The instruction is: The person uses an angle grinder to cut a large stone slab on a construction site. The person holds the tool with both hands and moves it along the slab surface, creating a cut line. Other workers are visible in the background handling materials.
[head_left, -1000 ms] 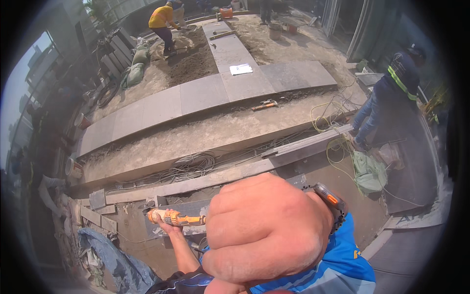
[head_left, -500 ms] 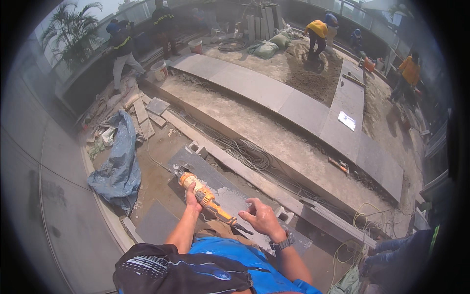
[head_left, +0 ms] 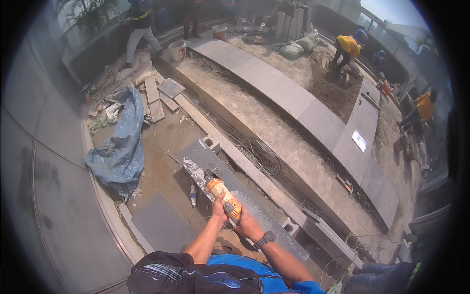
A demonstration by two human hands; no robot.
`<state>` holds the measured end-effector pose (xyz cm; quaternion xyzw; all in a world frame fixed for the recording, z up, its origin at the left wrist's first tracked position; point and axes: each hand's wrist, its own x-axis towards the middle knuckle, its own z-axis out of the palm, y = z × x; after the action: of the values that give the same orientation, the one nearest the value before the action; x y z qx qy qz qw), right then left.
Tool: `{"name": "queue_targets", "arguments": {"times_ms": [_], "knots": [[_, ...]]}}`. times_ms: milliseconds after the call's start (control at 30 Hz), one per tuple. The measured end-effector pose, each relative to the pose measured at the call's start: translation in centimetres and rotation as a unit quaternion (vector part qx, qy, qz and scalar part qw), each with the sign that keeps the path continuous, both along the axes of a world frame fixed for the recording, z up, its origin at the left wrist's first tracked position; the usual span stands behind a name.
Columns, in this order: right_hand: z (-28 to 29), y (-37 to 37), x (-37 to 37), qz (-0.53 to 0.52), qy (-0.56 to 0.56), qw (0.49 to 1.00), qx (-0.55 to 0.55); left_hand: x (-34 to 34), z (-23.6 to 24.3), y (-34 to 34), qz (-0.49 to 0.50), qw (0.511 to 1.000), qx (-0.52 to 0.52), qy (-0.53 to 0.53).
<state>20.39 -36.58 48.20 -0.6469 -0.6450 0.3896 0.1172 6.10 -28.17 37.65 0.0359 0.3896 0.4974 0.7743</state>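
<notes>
Grinder (head_left: 224, 196), yellow, gripped in both hands (head_left: 249, 226) over grey slab (head_left: 202, 156).

Grinder (head_left: 220, 189): yellow-and-cream body, metal head | I see it held aslant, head end toward upper left, over the slab (head_left: 253, 207); from here I can't tell contact | Slab: long, grey, whitish patches; I see it running diagonally, upper left to lower right.

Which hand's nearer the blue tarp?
Left. The left hand grips the orange power tool, to the right of the blue tarp; the right hand is farther right, at the tool's near end.
</notes>
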Motion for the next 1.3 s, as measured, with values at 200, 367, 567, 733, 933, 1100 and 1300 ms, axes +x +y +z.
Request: {"name": "queue_targets", "arguments": {"times_ms": [200, 367, 567, 733, 933, 1100, 1300], "knots": [[-0.7, 0.8, -0.3, 0.006, 0.062, 0.995, -0.072, -0.4, 2.0, -2.1, 0.032, 0.999, -0.027, 0.003], [-0.5, -1.6, 2.3, 0.015, 0.087, 0.996, -0.024, -0.5, 1.1, -4.0, 0.011, 1.0, 0.002, -0.02], [20.3, -2.1, 13.9, 0.215, 0.743, 0.626, -0.104, 0.5, 1.3, -6.8, 0.04, 0.996, 0.078, 0.004], [28.3, -7.5, 21.6, 0.224, 0.683, 0.694, -0.037, 2.3, 4.2, -10.0, 0.066, 0.992, 0.105, 0.004], [29.1, -13.7, 28.3, 0.182, 0.636, 0.746, 0.074, 3.7, 8.0, -12.8, 0.05, 0.986, 0.158, 0.002], [28.5, -14.2, 26.4, 0.193, 0.518, 0.821, 0.141, 4.6, 8.9, -12.4, 0.039, 0.987, 0.153, -0.026], [28.7, -13.5, 25.6, 0.216, 0.554, 0.787, 0.162, 3.8, 8.8, -11.5, 0.029, 0.983, 0.181, -0.015]]}}
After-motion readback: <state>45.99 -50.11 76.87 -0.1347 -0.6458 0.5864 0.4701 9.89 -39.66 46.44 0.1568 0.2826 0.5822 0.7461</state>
